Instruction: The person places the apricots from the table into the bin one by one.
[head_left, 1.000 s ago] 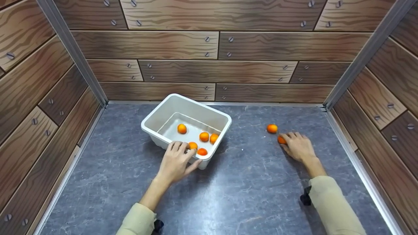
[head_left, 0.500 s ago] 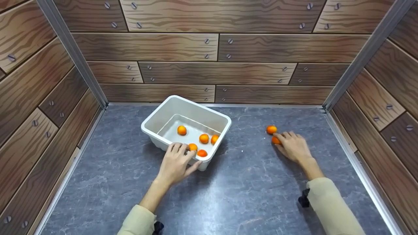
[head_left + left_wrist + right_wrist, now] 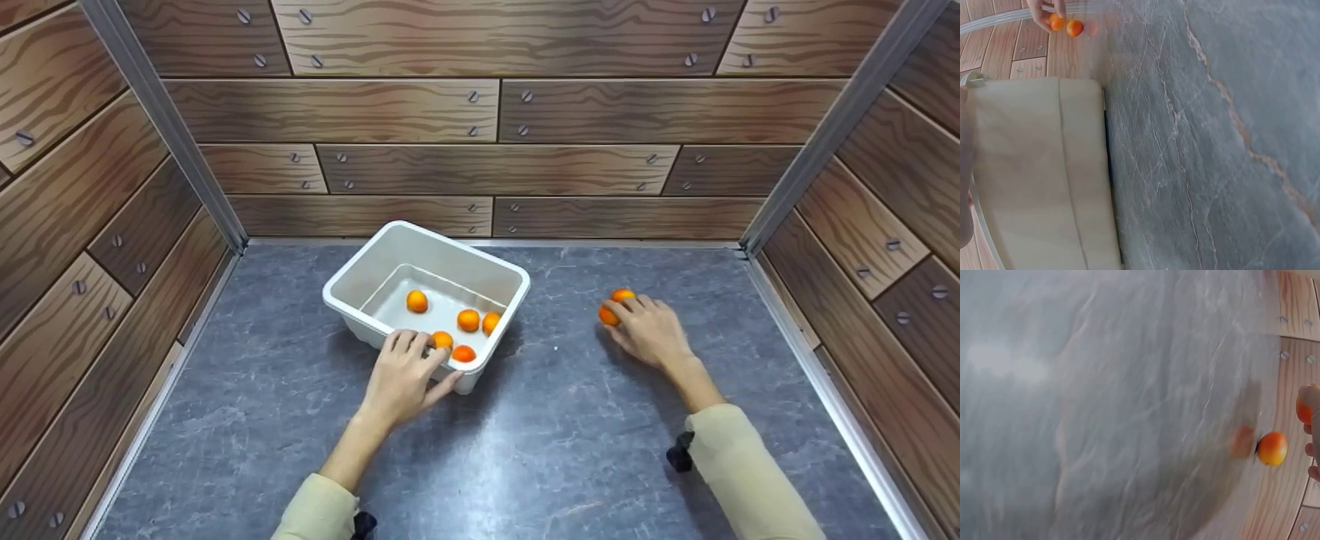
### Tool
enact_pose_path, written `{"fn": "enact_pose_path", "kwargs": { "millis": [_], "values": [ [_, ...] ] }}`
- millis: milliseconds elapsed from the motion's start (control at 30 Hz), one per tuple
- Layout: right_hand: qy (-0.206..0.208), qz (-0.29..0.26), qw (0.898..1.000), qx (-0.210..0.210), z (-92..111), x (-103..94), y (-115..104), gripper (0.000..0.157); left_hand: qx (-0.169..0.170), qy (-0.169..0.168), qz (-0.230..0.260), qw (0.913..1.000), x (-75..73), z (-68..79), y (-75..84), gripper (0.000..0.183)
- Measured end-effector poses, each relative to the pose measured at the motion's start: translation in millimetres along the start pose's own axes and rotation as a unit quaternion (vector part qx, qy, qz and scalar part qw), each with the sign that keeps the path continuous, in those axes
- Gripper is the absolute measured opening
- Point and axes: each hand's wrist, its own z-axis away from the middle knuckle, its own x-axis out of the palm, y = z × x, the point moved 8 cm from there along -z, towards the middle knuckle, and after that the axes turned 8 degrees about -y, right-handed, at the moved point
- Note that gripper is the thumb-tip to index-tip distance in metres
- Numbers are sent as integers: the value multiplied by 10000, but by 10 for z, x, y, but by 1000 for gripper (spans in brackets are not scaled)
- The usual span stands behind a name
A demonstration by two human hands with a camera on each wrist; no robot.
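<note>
My right hand pinches a mandarin between thumb and fingers. In the right wrist view this held mandarin is off the table. Just behind it a second mandarin lies on the tabletop, partly covered in the head view but plain in the right wrist view. My left hand grips the near rim of a white plastic tub, fingers hooked over the edge and thumb outside. Several mandarins lie inside the tub, mostly toward its near right corner; one mandarin is partly hidden by the left fingers.
The grey marble-patterned tabletop is bounded by wood-print panels at the back and both sides. Metal strips run along its edges. The tub stands at an angle, left of centre, near the back panel.
My right hand has moved left with its mandarin, from right of the other mandarin to just in front of it. The left hand and tub have stayed put.
</note>
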Motion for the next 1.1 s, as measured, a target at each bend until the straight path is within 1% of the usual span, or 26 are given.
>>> {"fn": "enact_pose_path", "kwargs": {
  "millis": [233, 433, 600, 833, 933, 1100],
  "values": [
    [253, -16, 9994, -227, -152, -114, -201, 44, 8, 31, 21, 10000, -11, -4, 3, 36],
    [421, -115, 9987, -277, -264, -210, -330, 45, 31, 117, 4, 9999, -14, -1, -2, 35],
    [598, -167, 9972, -417, -367, -282, -452, 46, 22, 123, 14, 9999, -11, 7, 3, 36],
    [800, -90, 9948, -618, -544, -416, -627, 47, -2, 91, 30, 10000, -5, 10, 7, 37],
    [915, -191, 9934, -660, -622, -496, -707, 46, 2, 87, 26, 10000, -8, 1, 5, 36],
    [1160, -516, 9894, -704, -734, -617, -862, 45, 18, 71, 18, 10000, -13, -1, -1, 35]
  ]
}}
